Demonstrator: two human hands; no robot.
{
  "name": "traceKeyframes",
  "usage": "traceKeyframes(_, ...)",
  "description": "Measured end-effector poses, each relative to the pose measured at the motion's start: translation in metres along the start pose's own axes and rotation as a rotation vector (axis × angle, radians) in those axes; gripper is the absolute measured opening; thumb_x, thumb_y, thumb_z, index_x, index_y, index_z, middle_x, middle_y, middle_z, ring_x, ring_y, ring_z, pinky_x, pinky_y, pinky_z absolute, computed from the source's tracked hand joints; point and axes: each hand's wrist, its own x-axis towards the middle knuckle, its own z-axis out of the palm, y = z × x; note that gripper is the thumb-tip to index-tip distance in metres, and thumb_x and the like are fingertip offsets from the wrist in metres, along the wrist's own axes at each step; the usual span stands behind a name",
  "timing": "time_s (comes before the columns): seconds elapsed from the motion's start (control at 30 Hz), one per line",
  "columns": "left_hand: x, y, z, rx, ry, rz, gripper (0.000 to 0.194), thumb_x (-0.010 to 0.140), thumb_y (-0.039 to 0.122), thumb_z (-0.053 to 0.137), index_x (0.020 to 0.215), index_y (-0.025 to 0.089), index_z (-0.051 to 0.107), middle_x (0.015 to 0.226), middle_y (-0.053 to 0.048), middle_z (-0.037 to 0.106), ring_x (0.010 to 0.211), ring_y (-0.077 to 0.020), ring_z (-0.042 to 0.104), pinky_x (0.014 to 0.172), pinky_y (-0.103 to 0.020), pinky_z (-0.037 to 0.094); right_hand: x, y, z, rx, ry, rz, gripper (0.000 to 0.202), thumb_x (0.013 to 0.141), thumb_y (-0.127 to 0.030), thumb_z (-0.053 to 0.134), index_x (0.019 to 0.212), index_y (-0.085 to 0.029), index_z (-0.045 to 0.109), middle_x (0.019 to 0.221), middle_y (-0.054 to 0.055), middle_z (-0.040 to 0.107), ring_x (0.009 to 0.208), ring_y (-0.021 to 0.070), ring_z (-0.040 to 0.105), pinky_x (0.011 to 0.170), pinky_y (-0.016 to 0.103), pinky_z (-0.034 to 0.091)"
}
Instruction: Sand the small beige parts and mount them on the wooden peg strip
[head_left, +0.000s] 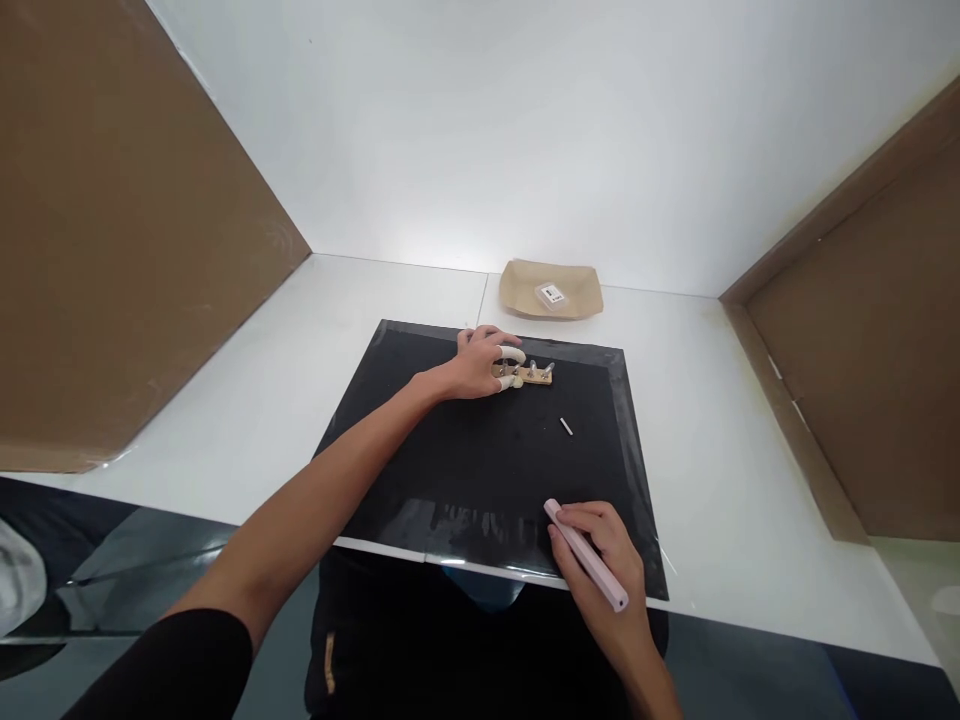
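Observation:
My left hand (480,368), with white covers on its thumb and index finger, grips the left end of a small wooden strip (536,377). Several clear, rounded pieces stand along that strip. Near the front edge of the black mat (480,450), my right hand (607,560) holds a pale pink pen-like tool (589,557) between thumb and fingers, its far end pointing up and left. A short white stick (566,427) lies on the mat between the strip and the tool.
Behind the mat, a brown paper tray (514,290) holds a small clear case with a label (551,295). Brown panels stand at the left (135,220) and right (870,350) of the white table (705,440). A white wall rises at the back.

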Motion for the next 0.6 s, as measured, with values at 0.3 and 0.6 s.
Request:
traceKeyframes(0.3, 0.0081, 0.0036, -0.0027, 0.057, 0.002, 0.033, 0.028, 0.088, 0.025, 0.061, 0.110, 0.030, 0.076, 0.146, -0.003, 0.063, 0.142, -0.0325, 0.042, 0.117, -0.056, 0.021, -0.0034, 0.0042, 0.0005, 0.017, -0.045, -0.004, 0.016, 0.098, -0.015, 0.063, 0.110, -0.026, 0.066, 0.106, 0.005, 0.061, 0.089, 0.0124, 0.071, 0.075, 0.020, 0.059)
traceKeyframes(0.6, 0.0096, 0.0029, 0.0009, 0.058, -0.016, 0.018, 0.022, 0.091, 0.028, 0.064, 0.109, 0.029, 0.076, 0.144, -0.004, 0.064, 0.143, -0.0319, 0.043, 0.119, -0.057, 0.017, -0.0055, 0.0052, 0.0012, 0.031, -0.074, 0.017, 0.019, 0.098, -0.013, 0.062, 0.113, -0.024, 0.066, 0.108, 0.006, 0.061, 0.093, 0.0138, 0.069, 0.079, 0.024, 0.059)
